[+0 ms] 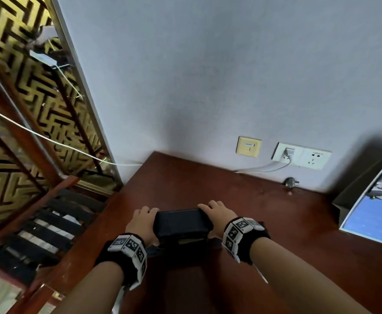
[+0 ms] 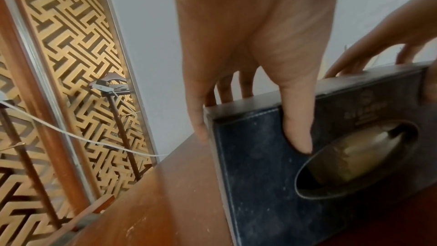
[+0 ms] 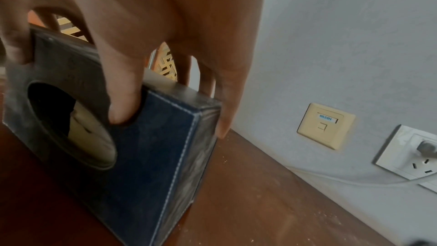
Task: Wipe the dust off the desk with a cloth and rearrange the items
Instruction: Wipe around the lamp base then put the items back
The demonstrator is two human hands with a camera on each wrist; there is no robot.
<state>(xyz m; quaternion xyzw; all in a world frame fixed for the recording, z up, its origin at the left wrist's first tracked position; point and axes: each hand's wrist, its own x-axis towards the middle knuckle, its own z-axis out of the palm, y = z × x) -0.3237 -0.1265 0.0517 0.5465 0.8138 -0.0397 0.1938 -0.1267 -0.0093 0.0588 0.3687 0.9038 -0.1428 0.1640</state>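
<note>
Box (image 1: 182, 223) on desk (image 1: 253, 200) | left hand (image 1: 143, 223) grip: box | right hand (image 1: 217, 216) grip: box

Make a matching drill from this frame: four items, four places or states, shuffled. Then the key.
Items
1. tissue box
2. left hand
3. beige wall plate
4. white socket

Places or states
A. has a plug in it, on the wall behind the desk
B. on the wall left of the socket, nothing plugged in
C. dark blue, held at both ends
D. has a grip on the box's left end

Pairs: 1-C, 2-D, 3-B, 4-A
</note>
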